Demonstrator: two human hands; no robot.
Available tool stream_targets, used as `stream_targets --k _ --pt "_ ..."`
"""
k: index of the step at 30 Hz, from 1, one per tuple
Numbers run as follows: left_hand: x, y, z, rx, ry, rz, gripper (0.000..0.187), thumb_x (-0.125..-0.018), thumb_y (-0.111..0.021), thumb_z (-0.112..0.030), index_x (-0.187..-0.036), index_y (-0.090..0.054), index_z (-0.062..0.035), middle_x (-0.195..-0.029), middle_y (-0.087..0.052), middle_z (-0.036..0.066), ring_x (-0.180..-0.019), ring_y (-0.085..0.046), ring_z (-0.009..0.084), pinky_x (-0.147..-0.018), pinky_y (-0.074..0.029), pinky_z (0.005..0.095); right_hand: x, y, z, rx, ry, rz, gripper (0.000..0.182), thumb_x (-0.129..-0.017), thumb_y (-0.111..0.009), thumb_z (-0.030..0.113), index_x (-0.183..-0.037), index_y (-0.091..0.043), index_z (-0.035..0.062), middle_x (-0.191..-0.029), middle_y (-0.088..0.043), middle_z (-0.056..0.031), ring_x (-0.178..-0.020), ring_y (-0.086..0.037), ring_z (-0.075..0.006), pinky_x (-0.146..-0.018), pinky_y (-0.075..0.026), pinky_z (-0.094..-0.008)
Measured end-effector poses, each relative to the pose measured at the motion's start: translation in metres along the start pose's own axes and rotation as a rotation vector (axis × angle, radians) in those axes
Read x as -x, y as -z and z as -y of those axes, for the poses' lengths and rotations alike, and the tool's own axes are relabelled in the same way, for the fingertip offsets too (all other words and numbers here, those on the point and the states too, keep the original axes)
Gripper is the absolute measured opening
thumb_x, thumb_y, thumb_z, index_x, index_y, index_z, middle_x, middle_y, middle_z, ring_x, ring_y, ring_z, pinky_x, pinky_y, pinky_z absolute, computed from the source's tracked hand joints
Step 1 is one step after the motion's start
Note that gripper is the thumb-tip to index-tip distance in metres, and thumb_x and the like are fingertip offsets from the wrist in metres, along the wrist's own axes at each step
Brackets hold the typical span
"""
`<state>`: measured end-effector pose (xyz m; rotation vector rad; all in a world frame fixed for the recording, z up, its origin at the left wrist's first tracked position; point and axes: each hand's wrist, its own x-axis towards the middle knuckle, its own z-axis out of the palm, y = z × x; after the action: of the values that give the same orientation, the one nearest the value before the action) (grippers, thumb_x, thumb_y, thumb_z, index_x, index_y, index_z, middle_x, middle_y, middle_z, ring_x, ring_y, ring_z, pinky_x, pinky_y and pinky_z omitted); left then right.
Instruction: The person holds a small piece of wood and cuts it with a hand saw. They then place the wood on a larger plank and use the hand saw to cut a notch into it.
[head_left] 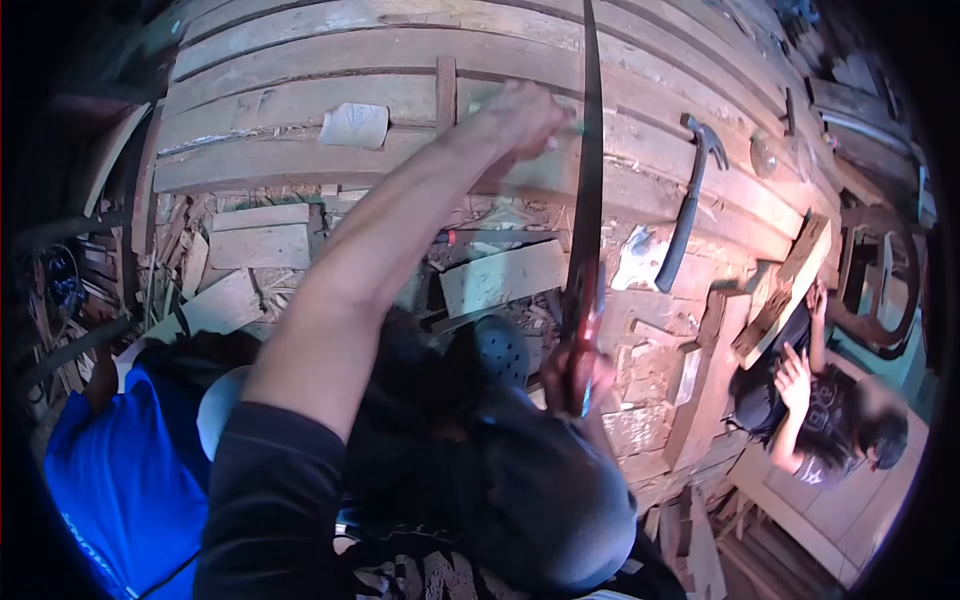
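My right hand [583,378], low in the middle of the view, is closed around the reddish handle of a saw [588,170]. Its long dark blade points away from me, up past the top edge of the view. My left hand [530,120] is stretched out over the slatted wooden bench [280,100], just left of the blade. Its fingers are curled and blurred; a small greenish thing shows by the fingertips, too unclear to name. A paper-like square [355,125] lies on the slats left of my left hand.
A claw hammer [684,215] lies right of the saw. Wood blocks [262,240] and shavings are below the bench's near edge. One person in a blue shirt [135,480] is at lower left. Another in black [825,420], at right, has hands near a thick timber [785,290].
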<state>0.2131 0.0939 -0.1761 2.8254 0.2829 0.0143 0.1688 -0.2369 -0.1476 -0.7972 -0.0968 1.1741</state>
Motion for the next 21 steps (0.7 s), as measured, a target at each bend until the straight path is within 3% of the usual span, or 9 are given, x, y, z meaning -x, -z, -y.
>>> stream_targets --k 1,2,4,5,6,9,15,17,21 --pt "0.001 -0.008 -0.004 0.003 -0.034 0.003 0.035 -0.086 -0.061 -0.026 -0.116 -0.056 -0.0080 -0.087 -0.067 0.017 -0.087 -0.065 0.0351 -0.079 -0.052 0.0455 0.019 0.016 0.001 0.411 0.081 -0.081 0.027 -0.080 -0.062 0.000 -0.062 -0.043 0.0039 -0.054 -0.041 -0.0007 -0.046 -0.049 -0.0111 -0.037 -0.033 -0.0233" --pt "0.003 -0.006 -0.010 0.024 0.006 0.007 0.035 -0.086 -0.061 -0.025 -0.116 -0.056 -0.0081 -0.086 -0.067 0.017 -0.086 -0.065 0.0348 -0.078 -0.052 0.0455 0.026 0.015 0.007 0.418 0.065 -0.104 0.027 -0.080 -0.062 0.000 -0.062 -0.043 0.0039 -0.054 -0.041 -0.0007 -0.046 -0.049 -0.0111 -0.037 -0.033 -0.0233" --pt "0.000 0.003 -0.012 0.017 0.003 0.044 0.034 -0.086 -0.060 -0.024 -0.116 -0.056 -0.0082 -0.088 -0.066 0.017 -0.086 -0.065 0.0348 -0.078 -0.052 0.0456 0.007 0.004 0.015 0.288 0.111 0.009 0.026 -0.080 -0.062 0.000 -0.063 -0.043 0.0037 -0.054 -0.040 -0.0009 -0.048 -0.052 -0.0116 -0.037 -0.033 -0.0232" --pt "0.004 0.003 -0.017 0.016 0.032 0.075 0.033 -0.086 -0.060 -0.023 -0.116 -0.056 -0.0082 -0.090 -0.066 0.017 -0.086 -0.065 0.0348 -0.077 -0.052 0.0457 -0.007 -0.014 0.014 -0.133 0.000 0.108 0.025 -0.074 -0.063 -0.006 -0.062 -0.043 0.0050 -0.054 -0.041 0.0001 -0.046 -0.045 -0.0084 -0.039 -0.032 -0.0228" --pt "0.006 -0.007 -0.020 0.023 0.042 0.078 0.032 -0.086 -0.059 -0.021 -0.116 -0.056 -0.0088 -0.094 -0.065 0.017 -0.086 -0.065 0.0349 -0.076 -0.052 0.0461 -0.022 -0.016 0.016 0.628 0.250 -0.099 0.026 -0.068 -0.061 -0.009 -0.062 -0.042 0.0072 -0.053 -0.038 0.0020 -0.046 -0.039 -0.0068 -0.042 -0.031 -0.0231" --pt "0.011 -0.004 -0.021 0.009 0.048 0.057 0.032 -0.086 -0.056 -0.018 -0.118 -0.058 -0.0116 -0.093 -0.067 0.014 -0.092 -0.065 0.0314 -0.084 -0.050 0.0436 -0.071 -0.033 0.019 1.103 0.502 -0.126 0.024 -0.066 -0.060 -0.008 -0.062 -0.042 0.0085 -0.054 -0.037 0.0030 -0.048 -0.037 -0.0056 -0.043 -0.029 -0.0234" --pt "0.017 -0.011 -0.027 -0.021 0.051 0.022 0.032 -0.085 -0.059 -0.022 -0.115 -0.057 -0.0126 -0.094 -0.065 0.018 -0.079 -0.067 0.0338 -0.069 -0.055 0.0451 -0.019 -0.013 0.011 0.892 0.454 -0.146 0.024 -0.064 -0.060 -0.007 -0.059 -0.041 0.0082 -0.055 -0.040 0.0021 -0.048 -0.038 -0.0081 -0.044 -0.032 -0.0228" --pt "0.013 -0.008 -0.025 -0.032 0.050 0.012 0.030 -0.086 -0.059 -0.023 -0.115 -0.057 -0.0123 -0.095 -0.065 0.018 -0.076 -0.067 0.0335 -0.065 -0.056 0.0443 -0.033 -0.017 0.006 1.076 0.595 -0.019 0.024 -0.064 -0.060 -0.008 -0.061 -0.042 0.0072 -0.057 -0.041 0.0019 -0.049 -0.040 -0.0074 -0.045 -0.034 -0.0225" --pt "0.012 0.009 -0.030 -0.003 0.135 0.131 0.029 -0.088 -0.058 -0.027 -0.113 -0.058 -0.0126 -0.093 -0.067 0.014 -0.093 -0.065 0.0291 -0.078 -0.052 0.0408 -0.051 -0.039 0.011 0.915 0.500 -0.116 0.028 -0.072 -0.062 -0.007 -0.060 -0.042 0.0073 -0.057 -0.041 0.0036 -0.049 -0.037 -0.0048 -0.044 -0.032 -0.0221"
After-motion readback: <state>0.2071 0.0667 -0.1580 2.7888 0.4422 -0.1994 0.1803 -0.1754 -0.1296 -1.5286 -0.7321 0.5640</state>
